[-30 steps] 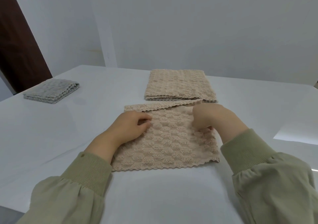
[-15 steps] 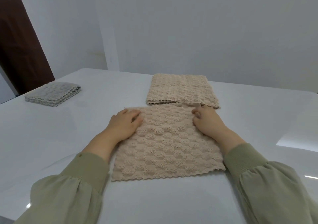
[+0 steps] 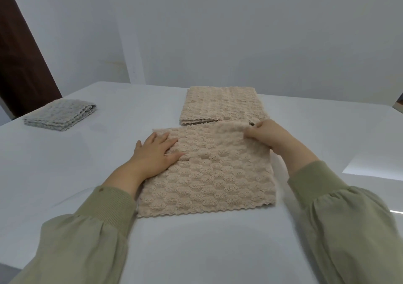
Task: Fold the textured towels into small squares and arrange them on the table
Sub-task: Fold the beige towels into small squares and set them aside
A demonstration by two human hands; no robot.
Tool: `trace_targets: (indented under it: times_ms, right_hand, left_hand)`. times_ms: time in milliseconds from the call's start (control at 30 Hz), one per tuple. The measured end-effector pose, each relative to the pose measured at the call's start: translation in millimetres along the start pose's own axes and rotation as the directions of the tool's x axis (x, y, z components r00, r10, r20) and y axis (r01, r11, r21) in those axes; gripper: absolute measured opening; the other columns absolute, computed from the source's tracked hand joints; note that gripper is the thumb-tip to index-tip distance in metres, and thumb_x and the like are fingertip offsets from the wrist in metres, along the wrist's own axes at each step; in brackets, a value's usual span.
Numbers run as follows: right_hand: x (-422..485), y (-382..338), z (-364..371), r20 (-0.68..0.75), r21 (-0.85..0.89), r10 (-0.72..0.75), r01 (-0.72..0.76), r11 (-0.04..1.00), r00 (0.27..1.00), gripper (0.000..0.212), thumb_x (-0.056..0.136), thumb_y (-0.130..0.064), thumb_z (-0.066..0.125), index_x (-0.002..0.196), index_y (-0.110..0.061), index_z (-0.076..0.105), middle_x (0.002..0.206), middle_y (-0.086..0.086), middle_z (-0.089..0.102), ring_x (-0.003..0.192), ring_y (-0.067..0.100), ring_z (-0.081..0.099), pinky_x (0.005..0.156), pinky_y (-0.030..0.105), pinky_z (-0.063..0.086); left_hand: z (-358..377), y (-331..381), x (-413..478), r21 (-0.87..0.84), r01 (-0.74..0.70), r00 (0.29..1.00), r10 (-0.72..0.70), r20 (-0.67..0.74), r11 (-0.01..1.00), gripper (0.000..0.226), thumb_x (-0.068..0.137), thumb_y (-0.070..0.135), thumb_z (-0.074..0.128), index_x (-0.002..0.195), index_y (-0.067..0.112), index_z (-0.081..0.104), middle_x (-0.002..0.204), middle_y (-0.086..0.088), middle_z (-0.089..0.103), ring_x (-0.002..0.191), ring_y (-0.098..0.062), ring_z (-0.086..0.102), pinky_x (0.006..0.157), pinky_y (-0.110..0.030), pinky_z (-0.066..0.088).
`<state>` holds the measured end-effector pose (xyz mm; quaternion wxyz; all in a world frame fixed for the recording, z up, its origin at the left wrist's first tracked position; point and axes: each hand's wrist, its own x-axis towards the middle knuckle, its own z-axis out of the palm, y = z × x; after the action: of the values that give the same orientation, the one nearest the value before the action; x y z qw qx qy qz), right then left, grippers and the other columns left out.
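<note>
A beige textured towel [image 3: 213, 174] lies folded on the white table [image 3: 65, 174] in front of me, its scalloped edge toward me. My left hand [image 3: 157, 152] rests flat on its left part, fingers spread. My right hand [image 3: 268, 136] pinches the towel's far right corner and holds it lifted off the table. Just behind lies a stack of folded beige towels [image 3: 222, 107]. At the far left sits a folded grey towel stack [image 3: 61, 117].
The table's far edge meets a pale wall. A dark brown door [image 3: 19, 54] stands at the left. A bright patch of light [image 3: 375, 168] falls on the table at the right. My green sleeves [image 3: 349, 229] fill the near corners.
The far fold was laid down flat and pressed by both hands. Since then my right hand has gripped the far right corner and raised it; my left hand stays pressing the towel.
</note>
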<state>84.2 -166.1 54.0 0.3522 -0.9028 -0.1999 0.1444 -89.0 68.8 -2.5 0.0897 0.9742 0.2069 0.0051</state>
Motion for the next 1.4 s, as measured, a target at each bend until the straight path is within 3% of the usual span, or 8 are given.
trace_targets:
  times_ms: [167, 400, 533, 667, 900, 1067, 1267, 1400]
  right_hand:
    - [-12.1, -0.4, -24.3, 0.425, 0.201, 0.043, -0.141, 0.969, 0.904, 0.044, 0.083, -0.009, 0.07, 0.122, -0.014, 0.049, 0.086, 0.007, 0.065, 0.062, 0.015, 0.059, 0.052, 0.026, 0.051]
    - [-23.6, -8.2, -28.1, 0.165, -0.691, 0.236, -0.059, 0.72, 0.958, 0.025, 0.088, -0.019, 0.063, 0.102, 0.0, 0.053, 0.078, 0.01, 0.065, 0.062, 0.022, 0.057, 0.067, 0.033, 0.05]
    - [-12.6, -11.2, -5.2, -0.05, -0.698, -0.151, 0.074, 0.713, 0.987, 0.036, 0.092, -0.02, 0.047, 0.126, -0.008, 0.043, 0.119, 0.012, 0.053, 0.106, 0.029, 0.05, 0.085, 0.04, 0.046]
    - [-14.4, -9.6, 24.2, 0.236, -0.623, -0.153, 0.27, 0.734, 0.96, 0.051, 0.095, -0.028, 0.046, 0.143, -0.017, 0.031, 0.141, 0.01, 0.043, 0.12, 0.028, 0.048, 0.1, 0.043, 0.041]
    - [-27.1, -31.6, 8.4, 0.19, -0.785, -0.097, 0.211, 0.582, 0.977, 0.026, 0.092, -0.019, 0.047, 0.068, -0.011, 0.052, 0.073, 0.003, 0.052, 0.062, 0.017, 0.048, 0.061, 0.029, 0.043]
    - [-20.2, -25.8, 31.8, 0.191, -0.584, -0.378, 0.414, 0.698, 0.906, 0.054, 0.098, -0.045, 0.036, 0.143, -0.016, 0.032, 0.15, 0.007, 0.033, 0.136, 0.029, 0.031, 0.113, 0.049, 0.025]
    - [1.5, -6.0, 39.9, 0.207, -0.638, -0.156, 0.254, 0.727, 0.966, 0.056, 0.097, -0.054, 0.026, 0.144, -0.024, 0.032, 0.152, 0.002, 0.031, 0.138, 0.026, 0.029, 0.113, 0.056, 0.013]
    - [15.8, -0.7, 26.8, 0.115, -0.64, -0.14, 0.181, 0.747, 0.983, 0.045, 0.095, -0.043, 0.042, 0.13, -0.015, 0.048, 0.133, 0.008, 0.054, 0.119, 0.028, 0.05, 0.103, 0.045, 0.038]
  left_hand:
    - [-0.6, 2.3, -3.4, -0.004, 0.047, 0.998, -0.047, -0.028, 0.999, 0.06, 0.093, 0.062, 0.026, 0.147, 0.039, 0.019, 0.159, 0.01, 0.005, 0.146, -0.019, 0.001, 0.114, -0.055, 0.003]
    - [-3.0, 2.4, -5.1, -0.061, 0.006, 0.995, -0.012, -0.101, 0.998, 0.058, 0.093, 0.058, 0.036, 0.145, 0.034, 0.029, 0.158, 0.008, 0.015, 0.146, -0.018, 0.006, 0.115, -0.054, 0.006]
    - [-6.3, 8.4, -7.8, -0.1, -0.166, 0.963, 0.14, -0.23, 0.981, 0.06, 0.091, 0.052, 0.047, 0.145, 0.03, 0.031, 0.157, 0.004, 0.018, 0.146, -0.016, 0.006, 0.118, -0.046, 0.007]
    - [-4.5, 17.7, -10.7, -0.084, -0.256, 0.965, 0.25, -0.072, 0.963, 0.057, 0.09, 0.057, 0.047, 0.14, 0.031, 0.041, 0.156, 0.005, 0.022, 0.145, -0.015, 0.009, 0.116, -0.033, 0.008]
    - [-24.5, 29.7, -25.8, -0.389, -0.217, 0.96, 0.124, -0.25, 0.895, 0.033, 0.089, 0.041, 0.055, 0.075, 0.016, 0.071, 0.071, 0.002, 0.068, 0.063, -0.014, 0.058, 0.065, -0.029, 0.047]
    - [-22.7, 29.2, -16.9, -0.257, -0.239, 0.93, 0.146, -0.336, 0.936, 0.025, 0.095, 0.029, 0.051, 0.109, 0.021, 0.07, 0.108, 0.011, 0.064, 0.106, -0.009, 0.054, 0.089, -0.027, 0.04]
    - [-8.5, -3.4, 5.7, -0.398, -0.043, 0.995, 0.005, -0.097, 0.916, 0.034, 0.093, 0.034, 0.054, 0.126, 0.028, 0.059, 0.148, 0.001, 0.039, 0.139, -0.016, 0.029, 0.114, -0.037, 0.024]
    - [-8.1, -8.9, 14.5, -0.504, -0.013, 0.989, -0.062, -0.132, 0.864, 0.039, 0.085, 0.033, 0.065, 0.124, 0.029, 0.06, 0.145, 0.002, 0.043, 0.13, -0.014, 0.042, 0.111, -0.035, 0.031]
